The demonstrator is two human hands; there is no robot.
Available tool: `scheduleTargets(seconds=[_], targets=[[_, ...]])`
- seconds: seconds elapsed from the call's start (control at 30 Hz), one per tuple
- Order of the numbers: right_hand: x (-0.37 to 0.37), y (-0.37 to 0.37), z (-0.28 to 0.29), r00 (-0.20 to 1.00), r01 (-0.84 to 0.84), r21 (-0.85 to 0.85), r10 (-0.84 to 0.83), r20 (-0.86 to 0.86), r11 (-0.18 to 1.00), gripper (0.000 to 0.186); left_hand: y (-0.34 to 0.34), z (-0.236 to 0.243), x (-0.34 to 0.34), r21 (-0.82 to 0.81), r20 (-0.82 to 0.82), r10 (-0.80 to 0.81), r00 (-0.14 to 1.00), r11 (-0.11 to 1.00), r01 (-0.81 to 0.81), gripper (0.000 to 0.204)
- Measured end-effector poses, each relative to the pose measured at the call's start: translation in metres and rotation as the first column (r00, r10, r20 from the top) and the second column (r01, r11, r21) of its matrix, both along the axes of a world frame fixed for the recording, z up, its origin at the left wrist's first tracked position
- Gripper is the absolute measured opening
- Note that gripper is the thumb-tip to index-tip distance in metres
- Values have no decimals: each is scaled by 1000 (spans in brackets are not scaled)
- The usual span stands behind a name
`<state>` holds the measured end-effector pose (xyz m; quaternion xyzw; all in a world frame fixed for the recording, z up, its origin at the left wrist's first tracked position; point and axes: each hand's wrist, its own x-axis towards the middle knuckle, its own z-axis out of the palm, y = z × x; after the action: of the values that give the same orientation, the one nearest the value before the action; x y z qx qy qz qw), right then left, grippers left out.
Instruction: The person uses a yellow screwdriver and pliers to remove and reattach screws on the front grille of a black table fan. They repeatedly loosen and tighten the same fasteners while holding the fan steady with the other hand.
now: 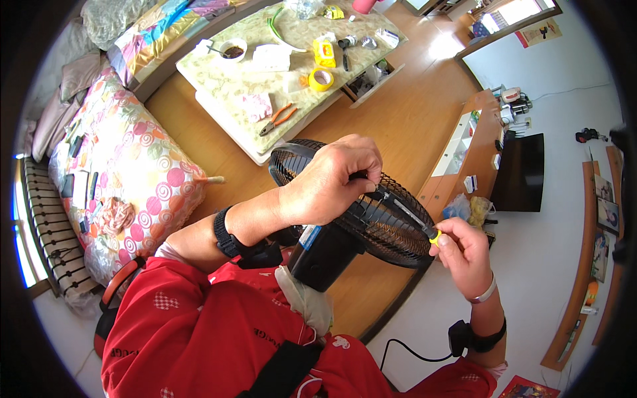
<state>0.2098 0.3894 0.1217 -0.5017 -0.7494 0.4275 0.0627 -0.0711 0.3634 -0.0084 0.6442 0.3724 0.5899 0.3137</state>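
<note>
A black electric fan (388, 232) with a round wire cage stands tilted in front of me, its dark motor housing (325, 255) close to my lap. My right hand (464, 255) is closed on the yellow handle of a screwdriver (415, 217), whose metal shaft runs up across the fan cage. Near the tip of that shaft, my left hand (335, 179) is closed in a pinch above the cage. What its thumb and fingers hold, if anything, is too small to make out.
A marble-patterned table (225, 86) ahead bears orange-handled pliers (277, 120), yellow tape (320, 80), a bowl (233, 50) and a yellow packet (324, 53). On the left is a couch with a patterned cover (146, 152). A television (521, 174) and wooden cabinet (458, 152) stand right.
</note>
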Motion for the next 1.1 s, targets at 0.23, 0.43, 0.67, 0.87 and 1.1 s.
scheduleTargets(seconds=[0.23,0.43,0.67,0.87,1.1], targets=[[4,10,-20,949,-277,573,315,34,771,24,-1,-2,-3,-37,0,-16,1000,999,16,17],[-5,3,-18,944,-327,676,199,262,661,30,-2,-2,-4,-32,-19,-20,1000,999,20,19],[3,6,-9,925,-374,376,313,214,848,17,-1,-2,-3,-22,0,-19,1000,1000,19,20],[13,11,-9,969,-53,-333,-32,-244,941,18,-2,-4,-6,-17,-2,-29,1000,999,29,19],[6,-3,-20,920,-379,731,315,233,567,28,-3,-4,-6,-3,-11,-25,1000,1000,25,19]])
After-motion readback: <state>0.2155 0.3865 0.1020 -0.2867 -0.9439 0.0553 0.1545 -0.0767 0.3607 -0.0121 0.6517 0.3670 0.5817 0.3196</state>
